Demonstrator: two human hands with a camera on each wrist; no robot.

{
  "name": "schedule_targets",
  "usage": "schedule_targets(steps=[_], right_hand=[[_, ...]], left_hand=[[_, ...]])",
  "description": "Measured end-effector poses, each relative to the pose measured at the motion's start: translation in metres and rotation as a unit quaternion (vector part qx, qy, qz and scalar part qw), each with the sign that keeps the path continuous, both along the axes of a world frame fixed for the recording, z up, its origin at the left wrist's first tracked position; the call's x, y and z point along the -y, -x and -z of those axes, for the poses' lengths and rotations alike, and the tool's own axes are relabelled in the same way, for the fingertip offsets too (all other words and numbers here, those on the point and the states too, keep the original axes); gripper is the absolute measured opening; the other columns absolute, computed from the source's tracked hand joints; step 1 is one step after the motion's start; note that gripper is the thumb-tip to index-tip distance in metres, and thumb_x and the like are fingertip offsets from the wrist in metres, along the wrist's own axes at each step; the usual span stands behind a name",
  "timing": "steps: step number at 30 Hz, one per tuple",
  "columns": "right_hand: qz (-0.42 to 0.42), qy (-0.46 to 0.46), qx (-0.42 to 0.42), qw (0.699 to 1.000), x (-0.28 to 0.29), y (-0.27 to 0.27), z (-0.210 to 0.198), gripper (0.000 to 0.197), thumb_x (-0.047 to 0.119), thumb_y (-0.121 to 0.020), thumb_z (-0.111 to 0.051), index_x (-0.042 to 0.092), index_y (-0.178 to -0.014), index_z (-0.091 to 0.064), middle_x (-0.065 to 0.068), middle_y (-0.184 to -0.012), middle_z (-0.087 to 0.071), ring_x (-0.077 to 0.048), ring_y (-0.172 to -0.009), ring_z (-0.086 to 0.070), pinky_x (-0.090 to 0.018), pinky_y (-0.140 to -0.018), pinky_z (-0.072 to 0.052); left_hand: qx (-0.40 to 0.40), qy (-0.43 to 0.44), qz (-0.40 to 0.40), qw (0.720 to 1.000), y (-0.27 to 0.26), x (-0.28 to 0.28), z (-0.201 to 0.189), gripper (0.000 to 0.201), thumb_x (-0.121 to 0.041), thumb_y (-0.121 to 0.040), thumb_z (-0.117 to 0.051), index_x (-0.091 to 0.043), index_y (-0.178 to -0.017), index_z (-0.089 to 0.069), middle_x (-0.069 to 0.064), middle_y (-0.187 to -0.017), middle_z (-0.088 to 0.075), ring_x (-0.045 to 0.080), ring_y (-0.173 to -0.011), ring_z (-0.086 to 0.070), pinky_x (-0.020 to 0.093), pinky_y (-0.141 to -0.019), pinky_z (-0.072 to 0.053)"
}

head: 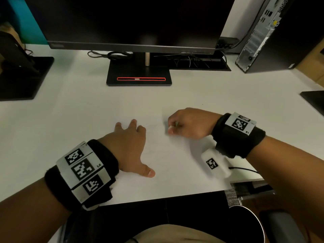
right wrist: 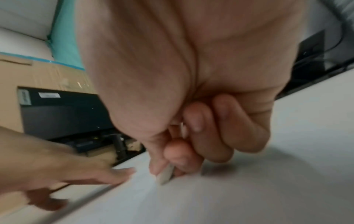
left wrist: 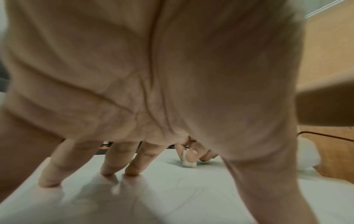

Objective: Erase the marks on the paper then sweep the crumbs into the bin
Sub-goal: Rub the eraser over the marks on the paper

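Note:
A white sheet of paper (head: 168, 165) with faint pencil lines lies on the white desk (head: 78, 109). My left hand (head: 129, 146) rests flat on the paper's left part, fingers spread and straight (left wrist: 132, 171). My right hand (head: 185, 123) pinches a small white eraser (head: 170, 127) between thumb and fingers and holds its lower end on the paper. The eraser shows as a white block (left wrist: 189, 162) in the left wrist view and as a blurred pale strip (right wrist: 164, 175) in the right wrist view. A round metal bin (head: 252, 220) stands on the floor below the desk's front right corner.
A black monitor (head: 133, 21) on its stand (head: 139, 76) stands behind the paper, with cables beside it. A computer tower (head: 268, 32) is at the back right, and a second black stand base (head: 22, 76) at the left. The desk's front edge runs just under my wrists.

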State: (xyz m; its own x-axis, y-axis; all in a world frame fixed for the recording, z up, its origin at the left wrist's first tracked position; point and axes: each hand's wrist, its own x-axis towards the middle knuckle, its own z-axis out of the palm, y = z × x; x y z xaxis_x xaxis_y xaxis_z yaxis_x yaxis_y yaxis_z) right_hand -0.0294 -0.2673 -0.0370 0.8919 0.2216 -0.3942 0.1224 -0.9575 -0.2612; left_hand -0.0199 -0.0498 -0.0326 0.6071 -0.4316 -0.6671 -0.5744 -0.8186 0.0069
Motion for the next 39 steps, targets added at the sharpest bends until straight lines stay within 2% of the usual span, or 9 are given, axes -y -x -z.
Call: schedule_targets(steps=[3,8,12,20,26,32,34,37,39], right_hand=[[0.065,0.035,0.051,0.996,0.021,-0.015,0.0,0.034,0.038,-0.103,-0.052,0.006,-0.1,-0.064,-0.005,-0.109,-0.064,-0.027,-0.097,-0.056,-0.036,-0.085,-0.046],[0.028,-0.022,0.045,0.998,0.006,-0.009,0.0,0.028,0.037,-0.102,-0.055,0.014,-0.088,-0.061,0.009,-0.08,-0.056,-0.012,-0.075,-0.053,-0.027,-0.067,-0.04],[0.042,0.021,0.038,0.998,0.012,-0.013,0.002,0.037,0.042,-0.103,-0.052,0.008,-0.096,-0.065,-0.002,-0.098,-0.062,-0.023,-0.087,-0.055,-0.033,-0.076,-0.043],[0.049,-0.002,0.033,0.998,0.009,0.001,0.005,0.04,0.042,-0.103,-0.051,0.006,-0.087,-0.06,-0.007,-0.095,-0.063,-0.024,-0.081,-0.054,-0.034,-0.072,-0.042],[0.199,0.051,0.027,0.978,0.038,-0.004,-0.001,0.043,0.038,-0.102,-0.051,0.021,-0.065,-0.038,0.002,-0.071,-0.045,-0.024,-0.074,-0.048,-0.027,-0.054,-0.029],[0.181,-0.109,0.014,0.977,0.006,0.01,-0.001,0.038,0.039,-0.103,-0.053,0.009,-0.081,-0.059,0.001,-0.066,-0.063,-0.017,-0.059,-0.056,-0.029,-0.061,-0.045],[0.262,-0.307,-0.089,0.91,-0.012,0.019,0.005,0.03,0.035,-0.104,-0.054,0.01,-0.089,-0.057,-0.006,-0.07,-0.072,-0.018,-0.055,-0.064,-0.026,-0.055,-0.05],[0.388,-0.566,-0.246,0.684,-0.012,0.019,0.014,0.031,0.031,-0.106,-0.052,0.001,-0.1,-0.057,-0.025,-0.1,-0.075,-0.033,-0.088,-0.077,-0.037,-0.07,-0.065],[0.459,-0.658,-0.189,0.566,0.009,0.011,0.023,0.036,0.031,-0.108,-0.048,-0.004,-0.107,-0.06,-0.026,-0.114,-0.072,-0.037,-0.106,-0.073,-0.043,-0.087,-0.062]], left_hand=[[-0.005,0.006,-0.004,1.0,0.0,0.0,0.0,0.135,-0.081,-0.068,-0.065,-0.008,-0.157,0.007,0.013,-0.164,0.02,0.05,-0.148,0.008,0.052,-0.118,-0.022],[-0.003,0.007,-0.007,1.0,0.0,-0.001,0.002,0.135,-0.08,-0.069,-0.066,-0.009,-0.156,0.008,0.013,-0.164,0.021,0.05,-0.148,0.008,0.052,-0.117,-0.025],[-0.001,0.008,-0.004,1.0,0.0,-0.001,0.002,0.136,-0.081,-0.068,-0.065,-0.008,-0.156,0.008,0.013,-0.164,0.02,0.051,-0.148,0.007,0.053,-0.117,-0.024],[0.001,0.009,-0.003,1.0,0.001,-0.002,0.002,0.136,-0.08,-0.068,-0.066,-0.009,-0.157,0.008,0.012,-0.164,0.021,0.049,-0.148,0.008,0.052,-0.117,-0.028],[-0.006,0.015,-0.01,1.0,0.001,-0.003,0.002,0.137,-0.08,-0.068,-0.067,-0.01,-0.157,0.011,0.011,-0.164,0.023,0.047,-0.149,0.01,0.051,-0.117,-0.028],[-0.006,0.008,-0.006,1.0,0.002,-0.001,0.002,0.137,-0.08,-0.069,-0.066,-0.008,-0.156,0.013,0.013,-0.163,0.022,0.049,-0.148,0.01,0.051,-0.118,-0.025],[-0.007,0.008,-0.01,1.0,0.003,-0.001,0.001,0.137,-0.079,-0.07,-0.066,-0.009,-0.157,0.013,0.013,-0.164,0.022,0.048,-0.148,0.01,0.05,-0.118,-0.024],[-0.004,0.009,-0.008,1.0,0.003,-0.001,0.001,0.136,-0.079,-0.07,-0.066,-0.01,-0.157,0.013,0.011,-0.164,0.022,0.047,-0.149,0.01,0.049,-0.119,-0.024],[-0.005,0.011,-0.009,1.0,0.003,-0.002,0.0,0.136,-0.079,-0.07,-0.066,-0.01,-0.157,0.013,0.011,-0.164,0.023,0.047,-0.149,0.01,0.05,-0.119,-0.026]])
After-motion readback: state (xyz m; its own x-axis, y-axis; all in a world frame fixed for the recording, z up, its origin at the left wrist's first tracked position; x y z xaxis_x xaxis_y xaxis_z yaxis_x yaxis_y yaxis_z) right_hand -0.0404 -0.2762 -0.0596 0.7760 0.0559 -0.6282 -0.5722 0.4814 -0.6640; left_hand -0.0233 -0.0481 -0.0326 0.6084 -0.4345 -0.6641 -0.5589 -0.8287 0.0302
